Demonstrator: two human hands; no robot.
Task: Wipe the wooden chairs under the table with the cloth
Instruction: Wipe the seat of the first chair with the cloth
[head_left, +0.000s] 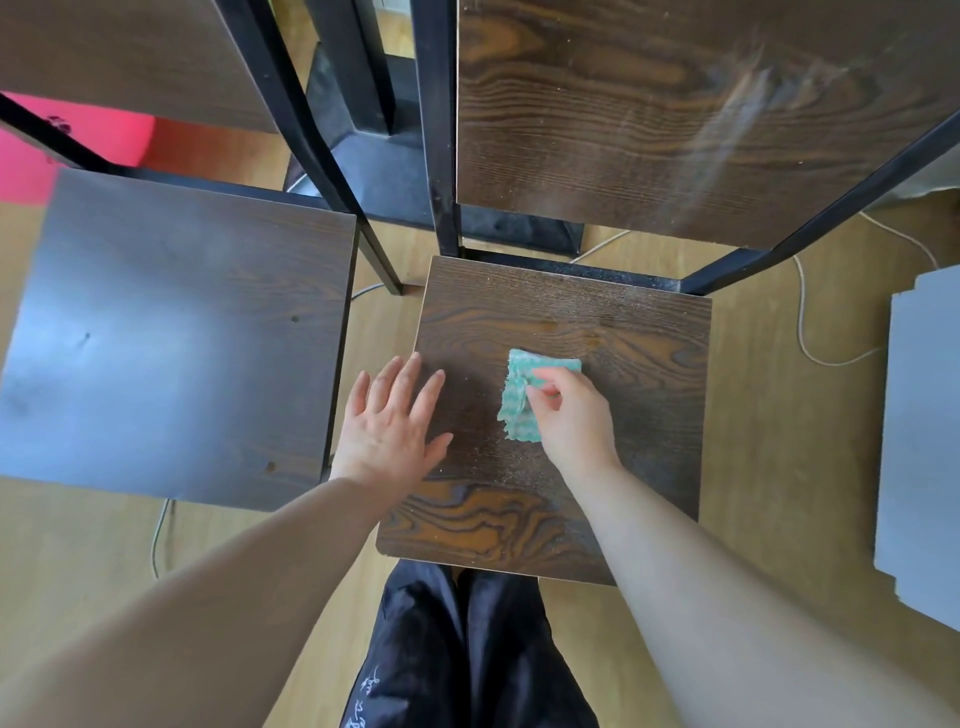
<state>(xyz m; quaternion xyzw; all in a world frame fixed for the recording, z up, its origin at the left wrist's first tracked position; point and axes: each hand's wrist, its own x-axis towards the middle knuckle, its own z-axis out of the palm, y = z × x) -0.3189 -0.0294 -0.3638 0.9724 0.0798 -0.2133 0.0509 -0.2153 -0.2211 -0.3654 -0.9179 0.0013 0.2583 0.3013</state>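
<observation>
Right hand (566, 415) is curled round the green cloth (517, 405) at the middle of the chair seat (649, 415); left hand (392, 421) is laid flat, fingers spread, on the seat's left edge. Overlapping strokes should be carried toward the back edge (specks show there).

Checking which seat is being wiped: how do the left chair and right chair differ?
The right chair has the cloth on its seat, pinched by the right hand, with the left hand flat beside it; no hand touches the left chair. The right chair's seat shows pale specks; the left chair's shows mostly glare. Both have dark wood seats and black frames.
</observation>
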